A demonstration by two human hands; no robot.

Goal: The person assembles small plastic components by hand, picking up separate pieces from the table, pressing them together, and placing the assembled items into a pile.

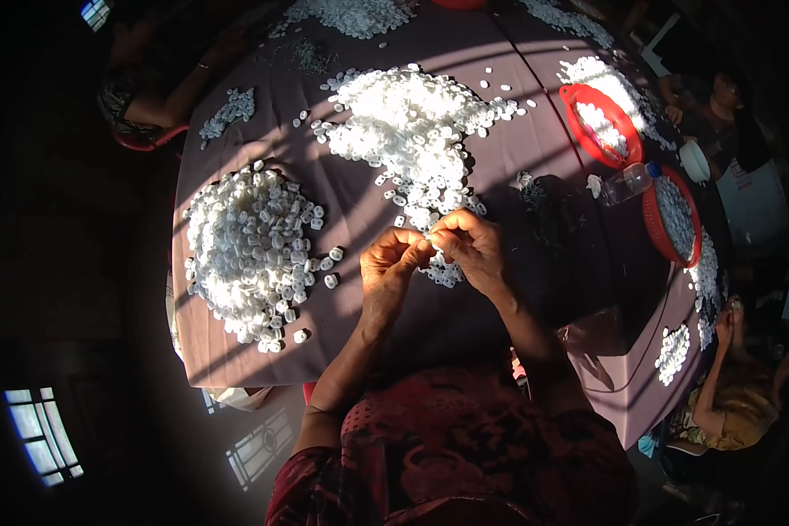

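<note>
A small white plastic cap-like piece (430, 238) is pinched closed between fingertips of left hand (393, 261) and right hand (470, 245), above the purple-clothed surface (517, 149). Judged light, rigid, slippery; best held by the rim. More pieces are heaped (250, 250) at 9 o'clock.

A large table (237, 351) draped in a mauve cloth fills the view, sunlight falling across it in bright patches. The room around it is dark. Barred windows (42, 436) glow at lower left; another, perhaps a window (95, 12), at top left.
</note>
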